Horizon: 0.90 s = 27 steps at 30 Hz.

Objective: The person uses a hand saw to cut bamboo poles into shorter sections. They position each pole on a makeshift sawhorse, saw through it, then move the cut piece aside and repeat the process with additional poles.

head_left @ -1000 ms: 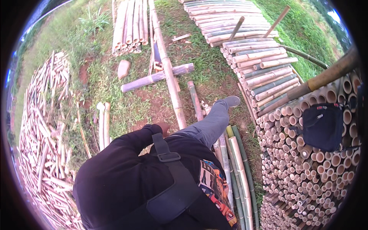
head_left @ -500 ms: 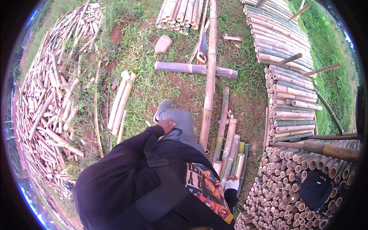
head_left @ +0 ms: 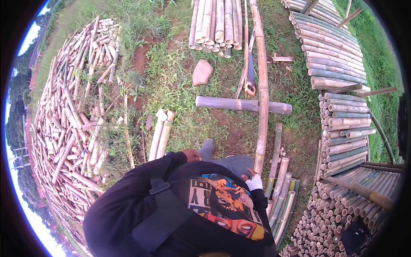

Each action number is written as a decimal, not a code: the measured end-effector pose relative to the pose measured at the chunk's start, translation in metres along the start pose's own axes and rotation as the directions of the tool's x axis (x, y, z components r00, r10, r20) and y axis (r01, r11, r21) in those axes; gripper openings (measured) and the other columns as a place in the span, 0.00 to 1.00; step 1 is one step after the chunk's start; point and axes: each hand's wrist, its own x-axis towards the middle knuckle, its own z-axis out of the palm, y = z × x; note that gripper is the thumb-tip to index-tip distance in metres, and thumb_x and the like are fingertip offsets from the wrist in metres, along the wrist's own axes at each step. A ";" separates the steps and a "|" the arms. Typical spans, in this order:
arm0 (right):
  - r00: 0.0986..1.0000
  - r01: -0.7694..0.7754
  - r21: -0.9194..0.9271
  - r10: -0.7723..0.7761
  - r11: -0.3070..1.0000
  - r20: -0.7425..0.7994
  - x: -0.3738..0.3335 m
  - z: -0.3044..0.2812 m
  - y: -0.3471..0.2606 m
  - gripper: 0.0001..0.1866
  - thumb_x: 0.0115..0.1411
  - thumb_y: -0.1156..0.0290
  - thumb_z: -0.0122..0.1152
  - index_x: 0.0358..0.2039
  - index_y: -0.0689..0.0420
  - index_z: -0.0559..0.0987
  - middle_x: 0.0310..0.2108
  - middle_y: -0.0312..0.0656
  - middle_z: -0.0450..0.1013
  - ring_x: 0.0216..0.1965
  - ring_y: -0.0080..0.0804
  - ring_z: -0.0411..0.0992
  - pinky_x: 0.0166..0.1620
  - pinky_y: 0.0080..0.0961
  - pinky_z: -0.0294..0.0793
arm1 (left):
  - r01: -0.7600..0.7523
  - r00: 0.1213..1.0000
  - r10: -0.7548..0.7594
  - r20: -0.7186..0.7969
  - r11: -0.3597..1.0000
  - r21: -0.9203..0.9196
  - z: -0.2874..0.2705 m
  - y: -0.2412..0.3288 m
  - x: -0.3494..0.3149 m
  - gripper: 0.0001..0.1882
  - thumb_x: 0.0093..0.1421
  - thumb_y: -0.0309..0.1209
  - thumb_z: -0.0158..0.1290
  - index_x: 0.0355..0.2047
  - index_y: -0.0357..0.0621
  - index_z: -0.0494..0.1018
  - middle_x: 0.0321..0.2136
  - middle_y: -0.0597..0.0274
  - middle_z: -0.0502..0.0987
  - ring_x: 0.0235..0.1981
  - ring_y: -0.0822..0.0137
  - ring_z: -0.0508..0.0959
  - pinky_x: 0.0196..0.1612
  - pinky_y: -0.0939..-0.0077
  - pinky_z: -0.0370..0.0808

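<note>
- The right hand (head_left: 250, 175), beside the short poles (head_left: 281, 192) 0.5 s ago, is now raised before the shirt (head_left: 220, 201), near the long pole (head_left: 263, 85)'s near end.
- Its fingers look parted, with no grip shown; contact with the pole I cannot tell.
- The left hand (head_left: 190, 155) shows nothing held; whether it is clenched I cannot tell.
- The pole lies across 1 log (head_left: 239, 105), just beside the saw (head_left: 251, 78).
- Likely meaning: the right hand is better placed for the pole.
</note>
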 end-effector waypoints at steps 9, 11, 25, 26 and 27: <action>0.990 -0.026 0.199 -0.002 0.980 0.139 0.159 0.014 -0.007 0.14 0.62 0.60 0.66 0.46 0.52 0.86 0.54 0.56 0.77 0.56 0.54 0.74 0.60 0.45 0.73 | -0.009 0.970 -0.047 -0.238 0.974 -0.228 -0.142 0.121 0.073 0.22 0.74 0.45 0.46 0.32 0.38 0.73 0.24 0.60 0.74 0.30 0.66 0.74 0.37 0.61 0.72; 0.993 0.109 -0.022 -0.109 0.994 0.035 0.179 0.005 -0.030 0.15 0.62 0.56 0.63 0.40 0.54 0.87 0.50 0.57 0.78 0.56 0.57 0.74 0.58 0.50 0.73 | 0.028 0.988 -0.050 -0.147 0.989 -0.147 -0.184 0.159 0.067 0.22 0.74 0.45 0.46 0.33 0.38 0.73 0.24 0.62 0.73 0.30 0.68 0.73 0.36 0.63 0.72; 0.690 -0.548 0.490 0.697 0.678 -0.194 0.272 -0.002 -0.019 0.16 0.58 0.63 0.61 0.40 0.61 0.85 0.39 0.61 0.81 0.45 0.58 0.80 0.48 0.46 0.79 | 0.062 0.948 -0.187 0.259 0.903 0.426 -0.385 0.322 0.240 0.17 0.66 0.45 0.58 0.41 0.43 0.77 0.28 0.64 0.78 0.32 0.70 0.78 0.37 0.70 0.75; 0.666 -0.504 0.535 0.699 0.679 -0.260 0.282 0.001 -0.007 0.17 0.58 0.64 0.60 0.40 0.62 0.84 0.38 0.61 0.81 0.45 0.58 0.80 0.48 0.47 0.79 | -0.065 0.959 -0.110 0.263 0.813 0.579 -0.394 0.330 0.280 0.19 0.64 0.46 0.60 0.43 0.43 0.76 0.29 0.62 0.78 0.32 0.65 0.79 0.38 0.67 0.77; 0.573 -0.585 0.493 0.759 0.644 -0.310 0.302 0.006 0.004 0.16 0.59 0.63 0.60 0.42 0.60 0.84 0.39 0.60 0.81 0.44 0.57 0.80 0.48 0.46 0.78 | -0.180 0.960 -0.038 0.279 0.679 0.712 -0.403 0.339 0.330 0.21 0.62 0.47 0.62 0.45 0.43 0.76 0.30 0.59 0.79 0.33 0.61 0.80 0.39 0.64 0.78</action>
